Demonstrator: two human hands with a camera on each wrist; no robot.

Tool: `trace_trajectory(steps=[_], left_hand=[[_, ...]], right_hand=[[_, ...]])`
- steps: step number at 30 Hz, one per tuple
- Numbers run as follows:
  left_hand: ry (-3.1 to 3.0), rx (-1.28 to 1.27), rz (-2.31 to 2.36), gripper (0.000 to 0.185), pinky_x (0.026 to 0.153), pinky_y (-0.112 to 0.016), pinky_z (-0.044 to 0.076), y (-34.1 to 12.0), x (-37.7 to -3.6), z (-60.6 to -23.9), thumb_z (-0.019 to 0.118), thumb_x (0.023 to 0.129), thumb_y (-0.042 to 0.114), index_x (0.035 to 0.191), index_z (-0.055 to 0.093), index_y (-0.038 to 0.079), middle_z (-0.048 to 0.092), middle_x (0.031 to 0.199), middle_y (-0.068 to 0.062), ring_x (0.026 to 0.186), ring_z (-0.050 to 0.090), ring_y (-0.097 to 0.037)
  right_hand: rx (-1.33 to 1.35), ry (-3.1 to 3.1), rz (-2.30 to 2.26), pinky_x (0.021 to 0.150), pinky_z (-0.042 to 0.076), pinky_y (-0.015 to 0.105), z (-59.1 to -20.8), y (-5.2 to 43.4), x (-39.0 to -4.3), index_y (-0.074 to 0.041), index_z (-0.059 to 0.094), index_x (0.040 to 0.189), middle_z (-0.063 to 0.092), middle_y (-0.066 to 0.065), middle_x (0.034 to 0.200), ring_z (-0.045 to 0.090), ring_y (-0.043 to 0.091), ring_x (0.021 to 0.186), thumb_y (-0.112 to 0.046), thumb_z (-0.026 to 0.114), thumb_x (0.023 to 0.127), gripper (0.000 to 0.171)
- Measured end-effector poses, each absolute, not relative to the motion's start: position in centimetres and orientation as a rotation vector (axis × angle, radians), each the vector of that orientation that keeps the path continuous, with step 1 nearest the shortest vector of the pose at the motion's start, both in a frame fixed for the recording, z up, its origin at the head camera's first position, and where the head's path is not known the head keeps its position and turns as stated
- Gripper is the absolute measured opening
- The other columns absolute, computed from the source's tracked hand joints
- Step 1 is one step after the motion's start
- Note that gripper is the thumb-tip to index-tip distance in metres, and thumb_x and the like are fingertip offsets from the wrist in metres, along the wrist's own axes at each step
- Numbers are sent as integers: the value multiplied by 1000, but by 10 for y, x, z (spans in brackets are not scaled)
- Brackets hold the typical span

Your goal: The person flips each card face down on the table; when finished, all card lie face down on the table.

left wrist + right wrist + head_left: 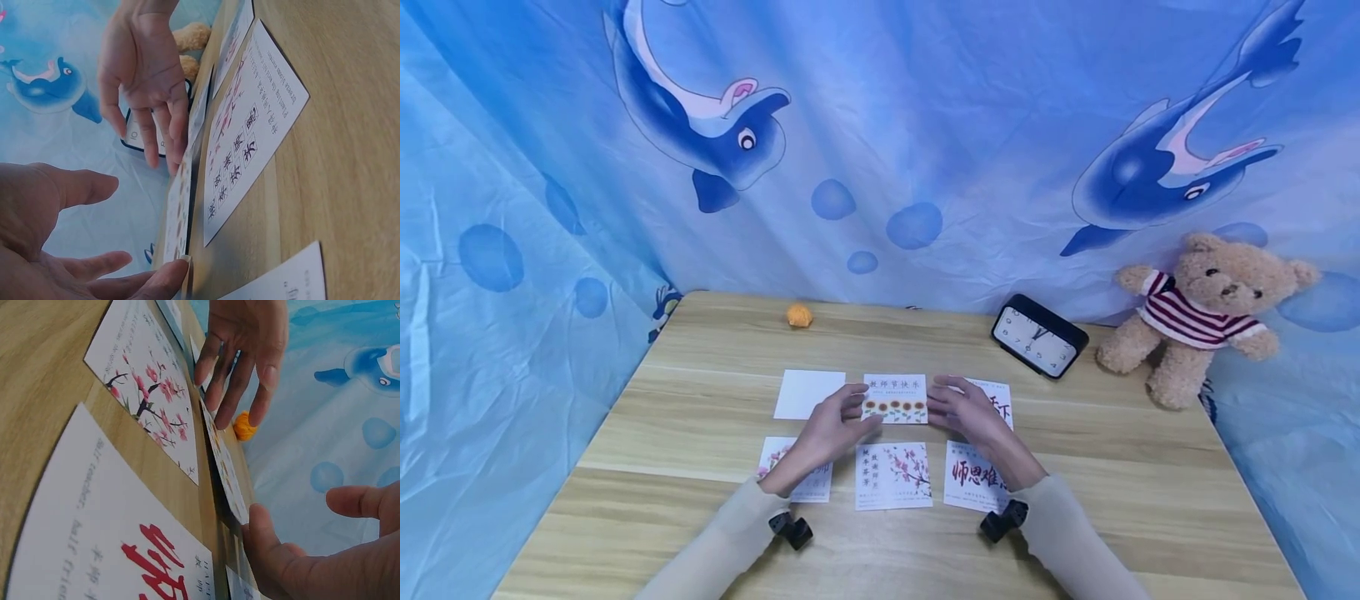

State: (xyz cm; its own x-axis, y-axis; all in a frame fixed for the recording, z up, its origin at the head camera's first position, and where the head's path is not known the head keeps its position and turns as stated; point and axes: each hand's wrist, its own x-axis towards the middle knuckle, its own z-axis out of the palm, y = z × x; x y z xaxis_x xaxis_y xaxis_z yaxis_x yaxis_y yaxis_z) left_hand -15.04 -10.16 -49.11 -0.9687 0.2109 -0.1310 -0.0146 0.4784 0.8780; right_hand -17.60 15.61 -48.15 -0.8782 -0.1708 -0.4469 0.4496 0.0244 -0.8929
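A greeting card printed with sunflowers (895,398) lies in the middle of the back row, between my two hands. My left hand (838,425) is at its left edge, fingers loosely extended and a fingertip right at the card's side in the left wrist view. At the opposite edge is my right hand (966,412), its thumb raised in the right wrist view (353,501) and its fingertips by the card's end. A blank white card (808,394) lies left of the left hand. The right hand partly covers a card with red characters (1002,408).
In the front row lie a pink-flower card (814,486), a blossom-branch card (893,477) and a red-lettered card (973,475). Farther back are an orange lump (800,315), a black-framed clock (1040,336) and a teddy bear (1202,312) against the dolphin curtain (865,125).
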Motion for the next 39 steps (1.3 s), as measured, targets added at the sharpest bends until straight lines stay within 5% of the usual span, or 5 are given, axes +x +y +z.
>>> trace_trajectory(steps=[13, 28, 31, 37, 39], left_hand=[[2562, 232, 1445, 56, 104, -55, 58, -96, -152, -488, 66, 102, 35, 149, 53, 7, 61, 146, -23, 124, 67, -40], [2532, 213, 1467, 69, 111, -62, 50, -83, -152, -480, 26, 112, 56, 151, 52, 6, 63, 143, -23, 133, 60, -44], [2525, 213, 1485, 69, 112, -59, 50, -82, -152, -479, 26, 111, 58, 150, 54, 8, 64, 142, -22, 134, 60, -42], [2480, 175, 1683, 51, 90, -44, 61, -79, -155, -477, 41, 111, 49, 135, 65, 11, 75, 115, -16, 106, 74, -31], [2435, 171, 1787, 47, 91, -45, 63, -78, -156, -477, 48, 110, 45, 134, 65, 9, 75, 119, -18, 105, 75, -32]], right_hand=[[238, 1833, -1979, 110, 56, 38, -467, 156, -184, -8, 42, 156, 56, 22, 150, 67, 22, 122, -21, 52, 108, 51], [83, 1689, -2041, 104, 60, 39, -466, 125, -182, -1, 43, 154, 55, 25, 145, 73, 19, 106, -14, 47, 109, 47], [80, 1704, -2034, 99, 62, 35, -470, 119, -180, -2, 45, 153, 57, 25, 144, 74, 17, 102, -13, 49, 108, 47], [83, 1793, -2007, 100, 62, 36, -477, 109, -177, -7, 52, 150, 64, 21, 139, 73, 18, 102, -18, 62, 104, 49], [71, 1851, -1983, 99, 63, 37, -478, 107, -176, -9, 55, 148, 65, 19, 137, 73, 19, 104, -20, 65, 102, 49]])
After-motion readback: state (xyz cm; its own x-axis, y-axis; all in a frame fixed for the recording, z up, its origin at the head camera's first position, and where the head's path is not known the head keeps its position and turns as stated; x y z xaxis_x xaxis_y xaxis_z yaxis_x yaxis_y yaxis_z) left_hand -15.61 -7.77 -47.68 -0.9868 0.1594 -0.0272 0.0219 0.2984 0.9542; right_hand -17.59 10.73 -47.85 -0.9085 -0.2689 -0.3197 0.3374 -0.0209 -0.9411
